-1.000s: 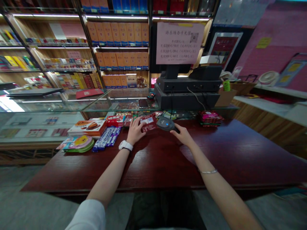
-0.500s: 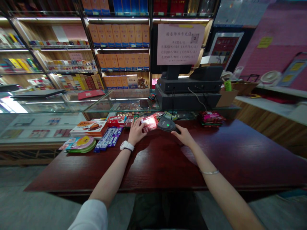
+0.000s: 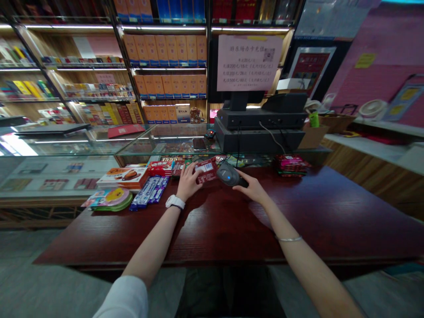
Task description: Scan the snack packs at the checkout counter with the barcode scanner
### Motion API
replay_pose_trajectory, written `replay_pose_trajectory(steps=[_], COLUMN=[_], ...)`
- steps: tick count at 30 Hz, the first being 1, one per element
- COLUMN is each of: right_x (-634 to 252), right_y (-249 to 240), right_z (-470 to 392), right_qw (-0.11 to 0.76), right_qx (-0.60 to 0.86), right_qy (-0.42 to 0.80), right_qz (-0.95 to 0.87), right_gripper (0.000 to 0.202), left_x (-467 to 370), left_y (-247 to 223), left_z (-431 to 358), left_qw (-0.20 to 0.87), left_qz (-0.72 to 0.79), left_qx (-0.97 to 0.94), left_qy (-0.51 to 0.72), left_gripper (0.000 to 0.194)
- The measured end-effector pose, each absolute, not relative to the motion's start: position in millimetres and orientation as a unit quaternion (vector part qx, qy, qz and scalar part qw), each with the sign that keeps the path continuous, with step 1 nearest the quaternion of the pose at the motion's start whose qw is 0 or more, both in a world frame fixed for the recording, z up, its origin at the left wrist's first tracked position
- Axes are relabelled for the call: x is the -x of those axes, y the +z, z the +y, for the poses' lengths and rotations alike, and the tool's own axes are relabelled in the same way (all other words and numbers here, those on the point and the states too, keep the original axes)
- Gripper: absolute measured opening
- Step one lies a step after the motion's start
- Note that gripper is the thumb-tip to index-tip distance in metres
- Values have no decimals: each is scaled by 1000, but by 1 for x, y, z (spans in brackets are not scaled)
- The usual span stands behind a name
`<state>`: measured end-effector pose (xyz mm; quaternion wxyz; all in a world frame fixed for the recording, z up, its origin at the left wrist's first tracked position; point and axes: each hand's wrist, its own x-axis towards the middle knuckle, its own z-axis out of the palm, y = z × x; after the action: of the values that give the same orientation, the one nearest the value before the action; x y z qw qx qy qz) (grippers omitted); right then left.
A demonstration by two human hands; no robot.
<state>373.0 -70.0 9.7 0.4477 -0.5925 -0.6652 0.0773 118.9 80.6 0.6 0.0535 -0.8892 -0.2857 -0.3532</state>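
Observation:
My left hand (image 3: 188, 181) is closed on the left end of a red snack packet (image 3: 207, 171), whose white barcode label faces up. My right hand (image 3: 253, 189) grips the handle of a dark grey barcode scanner (image 3: 228, 174). A small blue light glows on top of the scanner, and its head is close to the right end of the packet. The fingers around the handle are partly hidden. Left of my left hand lie several blue-purple snack bars (image 3: 150, 192) and a red packet (image 3: 161, 167).
An orange and white box (image 3: 124, 176) and a round-topped colourful package (image 3: 111, 198) lie on the wooden counter (image 3: 218, 234). Stacked red packets (image 3: 289, 164) sit at the right. Behind stand a till (image 3: 261, 137), a monitor with a paper sign (image 3: 248, 62) and a phone (image 3: 199, 144).
The bright light on the packet has gone out and its barcode now shows. The scanner has tilted and shifted slightly left in my right hand; its light turned from green to blue.

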Motion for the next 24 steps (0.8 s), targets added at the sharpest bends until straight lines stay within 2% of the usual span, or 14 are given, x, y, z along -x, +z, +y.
replay_pose_trajectory(steps=[3, 12, 24], right_x=[-372, -374, -381], right_y=[8, -9, -25], right_z=[-69, -59, -51], right_qw=[418, 293, 258], right_qx=[577, 572, 577], right_qy=[82, 15, 37], right_qz=[-697, -766, -774], right_gripper=[77, 67, 64], left_x=[-119, -118, -119], left_y=[1, -2, 3], left_z=[80, 84, 82], left_qw=[51, 57, 50], left_qz=[-286, -284, -287], left_qx=[890, 889, 886], left_qy=[-351, -355, -360], left_gripper=[38, 40, 35])
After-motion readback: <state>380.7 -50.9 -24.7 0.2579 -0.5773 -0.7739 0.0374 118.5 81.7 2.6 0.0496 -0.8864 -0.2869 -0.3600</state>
